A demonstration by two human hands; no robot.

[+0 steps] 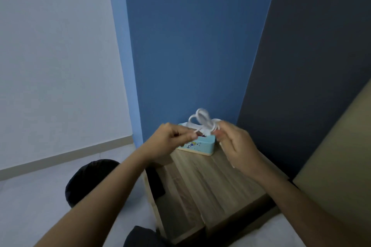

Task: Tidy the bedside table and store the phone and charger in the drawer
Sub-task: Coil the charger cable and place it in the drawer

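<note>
A white charger cable (202, 119) hangs in loops between both hands, above the back of the wooden bedside table (208, 186). My left hand (170, 142) pinches one end of the cable. My right hand (234, 142) grips the coiled bundle. The cable is blurred by motion. No phone shows in this view, and the drawer front is hidden from this angle.
A light blue tissue box (197, 145) with cartoon print stands at the table's back edge against the blue wall. A tan headboard or bed edge (341, 156) rises on the right. My dark-clad knees (90, 180) rest on the pale floor to the left.
</note>
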